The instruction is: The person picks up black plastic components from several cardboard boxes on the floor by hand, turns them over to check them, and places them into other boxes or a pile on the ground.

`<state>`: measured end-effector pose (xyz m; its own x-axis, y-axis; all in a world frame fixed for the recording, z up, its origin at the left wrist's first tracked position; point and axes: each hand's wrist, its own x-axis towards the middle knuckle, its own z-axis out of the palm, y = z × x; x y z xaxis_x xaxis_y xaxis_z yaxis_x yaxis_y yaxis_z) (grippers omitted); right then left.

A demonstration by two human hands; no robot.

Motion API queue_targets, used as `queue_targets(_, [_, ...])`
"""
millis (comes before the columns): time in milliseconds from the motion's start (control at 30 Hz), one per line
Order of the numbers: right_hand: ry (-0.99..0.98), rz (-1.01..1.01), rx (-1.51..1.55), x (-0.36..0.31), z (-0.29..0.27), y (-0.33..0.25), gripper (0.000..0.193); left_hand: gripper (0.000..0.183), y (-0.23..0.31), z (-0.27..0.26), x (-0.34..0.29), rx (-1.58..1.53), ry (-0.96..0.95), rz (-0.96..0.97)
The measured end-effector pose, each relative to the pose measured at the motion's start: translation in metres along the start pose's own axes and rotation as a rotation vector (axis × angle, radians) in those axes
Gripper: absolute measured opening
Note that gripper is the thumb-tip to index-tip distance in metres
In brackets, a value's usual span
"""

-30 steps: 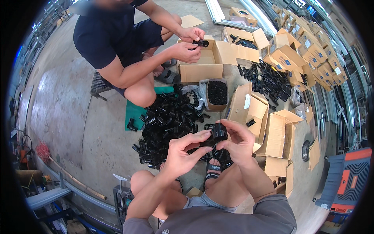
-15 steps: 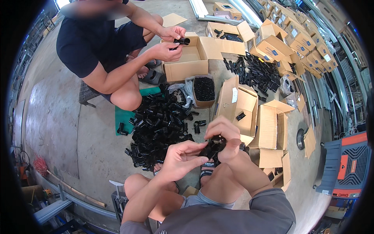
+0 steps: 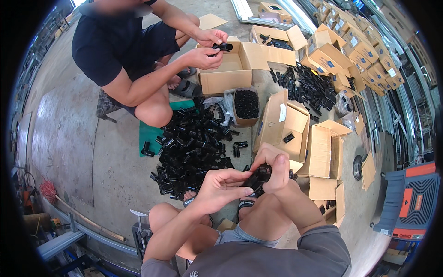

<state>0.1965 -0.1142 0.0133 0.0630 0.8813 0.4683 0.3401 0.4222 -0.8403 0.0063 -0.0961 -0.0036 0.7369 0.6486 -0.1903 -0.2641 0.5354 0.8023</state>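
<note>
Between my two hands, over my knees, is a black pipe fitting (image 3: 259,177) with a round opening. My left hand (image 3: 222,187) pinches its left side between thumb and fingers. Curled around the far and right side of it is my right hand (image 3: 276,171), its thumb raised. The palms hide part of the fitting. Just beyond my feet lies a heap of similar black fittings (image 3: 194,150), partly on a green mat (image 3: 148,132). Across from me a seated person holds another black fitting (image 3: 224,47) in both hands.
An open cardboard box (image 3: 226,76) stands before the other person, near a small box of black parts (image 3: 246,105). More open boxes (image 3: 318,152) are at my right, with black pieces (image 3: 309,87) spread beyond. A grey and orange machine (image 3: 408,201) stands far right.
The whole view has shifted slightly, so the surroundings sit a little further right. My hands still hold the fitting, the right hand's thumb now more upright.
</note>
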Motion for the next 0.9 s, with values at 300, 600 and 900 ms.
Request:
queue_targets(300, [-0.033, -0.019, -0.010, -0.001, 0.000, 0.003, 0.074, 0.037, 0.001, 0.002, -0.001, 0.012, -0.012, -0.023])
queue_targets(600, [-0.062, 0.192, 0.144, 0.007, 0.003, 0.005, 0.081, 0.037, -0.007, -0.003, 0.004, -0.073, 0.047, 0.036])
queue_targets(900, [-0.010, 0.546, 0.259, 0.031, 0.003, 0.042, 0.048, 0.038, 0.002, -0.021, 0.002, -0.389, 0.307, 0.077])
